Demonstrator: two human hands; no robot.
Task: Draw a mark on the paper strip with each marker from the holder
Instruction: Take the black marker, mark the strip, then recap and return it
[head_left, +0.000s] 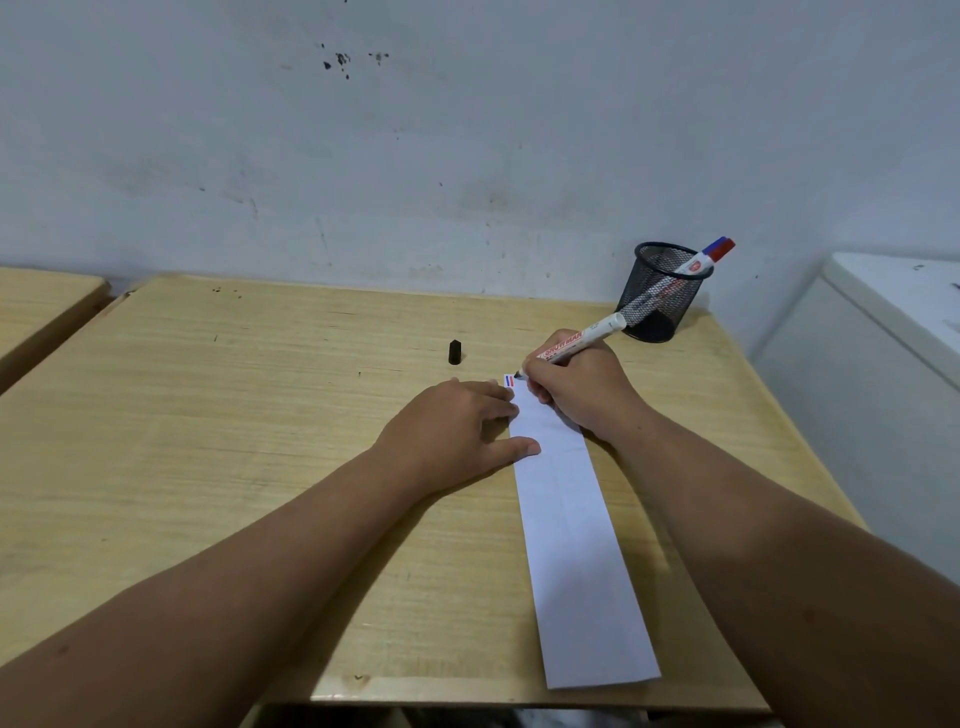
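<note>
A long white paper strip (576, 545) lies on the wooden desk (234, 441), running from near the front edge toward the back. Its far end carries a short blue mark and a short red mark (509, 381). My right hand (576, 387) grips an uncapped white marker (584, 340), whose black tip touches the strip's far end beside those marks. My left hand (457, 426) lies flat, fingers spread, pressing the strip's left edge. The black cap (455, 352) stands on the desk behind my left hand. A black mesh holder (660, 291) at the back right contains two markers (701, 262), one blue-capped, one red-capped.
A pale grey wall (415, 156) rises straight behind the desk. A second wooden desk (36, 306) adjoins at the left. A white cabinet or appliance (883, 332) stands to the right of the desk.
</note>
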